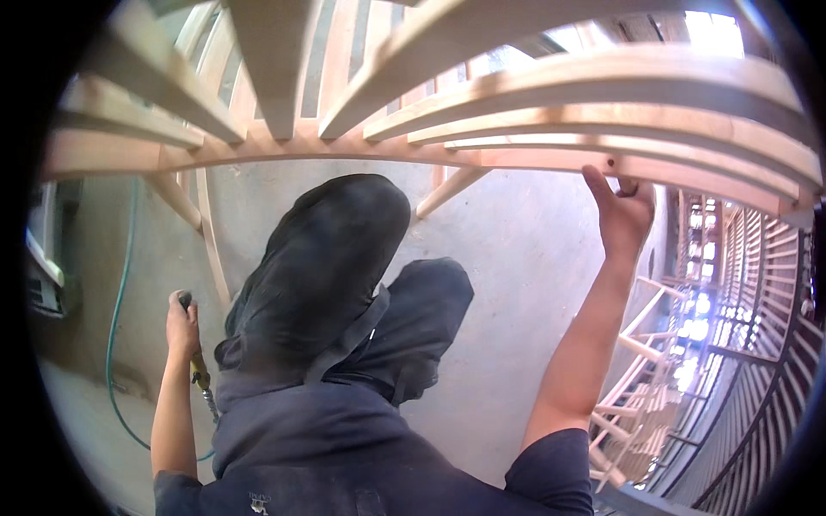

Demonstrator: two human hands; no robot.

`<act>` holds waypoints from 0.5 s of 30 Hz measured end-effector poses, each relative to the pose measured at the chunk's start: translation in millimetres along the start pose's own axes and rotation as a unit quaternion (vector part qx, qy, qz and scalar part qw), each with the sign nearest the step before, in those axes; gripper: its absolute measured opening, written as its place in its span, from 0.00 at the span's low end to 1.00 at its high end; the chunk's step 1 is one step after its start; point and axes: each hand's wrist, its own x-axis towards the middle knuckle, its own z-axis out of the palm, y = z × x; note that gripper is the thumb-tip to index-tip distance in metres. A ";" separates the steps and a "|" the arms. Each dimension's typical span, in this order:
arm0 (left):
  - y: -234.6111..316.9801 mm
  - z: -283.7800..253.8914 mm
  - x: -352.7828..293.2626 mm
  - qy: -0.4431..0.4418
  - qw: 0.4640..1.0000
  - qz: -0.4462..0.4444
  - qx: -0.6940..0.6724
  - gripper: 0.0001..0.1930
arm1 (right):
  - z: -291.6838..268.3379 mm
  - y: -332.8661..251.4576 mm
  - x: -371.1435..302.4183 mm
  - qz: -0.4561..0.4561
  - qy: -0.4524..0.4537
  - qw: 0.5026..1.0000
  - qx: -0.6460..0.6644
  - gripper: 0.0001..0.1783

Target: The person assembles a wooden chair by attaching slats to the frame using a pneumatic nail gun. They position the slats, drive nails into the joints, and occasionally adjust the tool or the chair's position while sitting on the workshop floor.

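A slatted pale-wood frame (344, 148) spans the top of the view on slanted legs. At its right part, my right hand (626, 215) is closed on the lower rail, thumb on the near face and fingers bent over the edge. A small dark round hole or plug (611, 162) shows in the wood just above the thumb. Low on the left, beside my knee, my left hand (181, 327) is wrapped round a hand tool with a black top; its yellow body (200, 370) and a metal fitting show below the hand. The tool's exact kind is unclear.
A green hose (120, 318) loops over the concrete floor (508, 284) on the left and passes behind my left arm. More pale wooden frames (641, 353) stand at the right, beside dark slatted racks (766, 378). A dark-edged object (47, 258) stands at the far left.
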 end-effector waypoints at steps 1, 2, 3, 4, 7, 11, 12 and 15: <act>-9.0 10.1 -9.8 0.003 0.999 -0.049 0.008 0.21 | 6.7 1.3 -2.8 -0.038 0.042 0.997 0.058 0.32; -17.5 20.6 -19.8 0.005 0.995 -0.099 0.016 0.22 | 10.3 5.2 -2.3 -0.055 0.048 0.996 0.057 0.31; -30.2 29.5 -27.3 -0.004 0.991 -0.127 0.047 0.25 | 11.8 11.1 1.1 -0.071 0.054 0.994 0.058 0.31; -55.3 45.9 -38.0 0.028 0.991 -0.123 0.042 0.26 | 13.3 17.0 4.9 -0.087 0.060 0.993 0.058 0.30; -92.0 72.6 -59.6 0.060 0.976 -0.206 0.034 0.26 | 21.6 22.6 3.0 -0.135 0.093 0.985 0.047 0.30; -107.1 91.2 -85.5 0.105 0.962 -0.244 0.058 0.27 | 24.4 26.8 2.1 -0.176 0.093 0.972 0.124 0.28; -101.1 89.2 -91.2 0.115 0.959 -0.252 0.065 0.28 | 27.0 24.6 0.3 -0.177 0.094 0.973 0.115 0.27; -147.1 125.2 -103.6 0.190 0.962 -0.186 0.057 0.29 | 26.3 17.9 0.9 -0.184 0.086 0.971 0.125 0.26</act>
